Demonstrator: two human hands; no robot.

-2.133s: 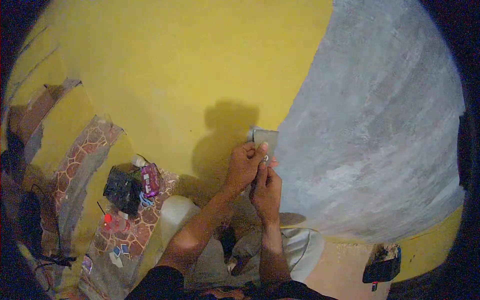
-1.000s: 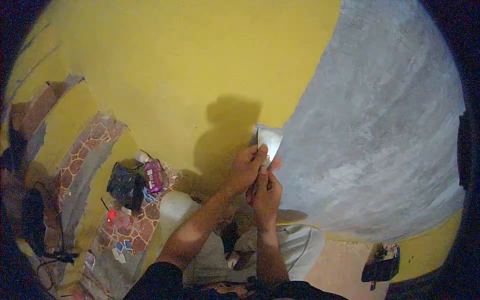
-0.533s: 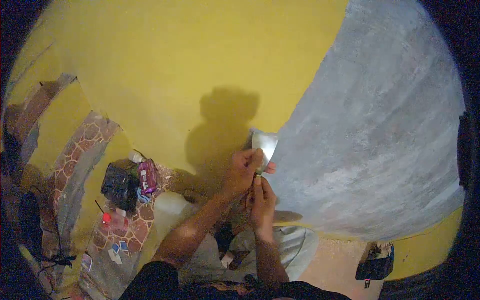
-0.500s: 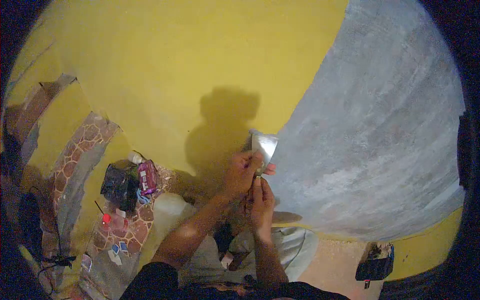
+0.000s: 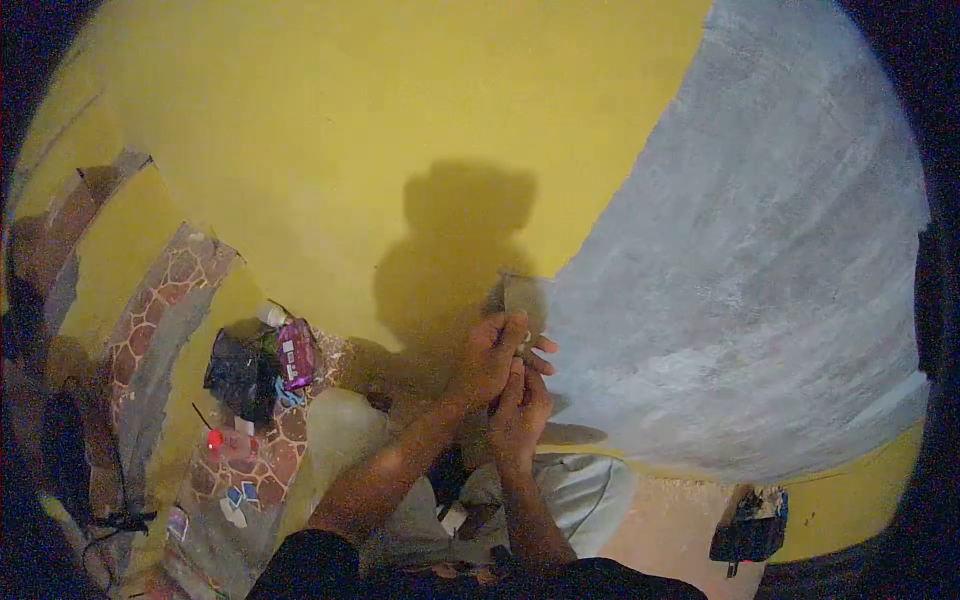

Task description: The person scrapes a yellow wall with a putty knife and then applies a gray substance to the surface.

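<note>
In the middle of the view my left hand (image 5: 493, 350) is closed on a flat, thin rectangular piece (image 5: 523, 296), which stands up above the fingers and looks dull grey-brown in shadow. My right hand (image 5: 521, 405) is just below, its fingers pinched together close to the lower end of that piece. Something small and pale shows between the two hands, too small to name. Some fingertips show to the right of the piece.
A yellow wall (image 5: 300, 150) with a grey area (image 5: 750, 250) lies ahead. At the left, patterned steps bear a black bag (image 5: 236, 375), a purple packet (image 5: 297, 355) and a red-capped bottle (image 5: 232, 445). A black box (image 5: 750, 525) sits at lower right.
The flat piece has tilted, from bright and shiny to dull. Both hands have shifted slightly, and more fingertips show at its right side.
</note>
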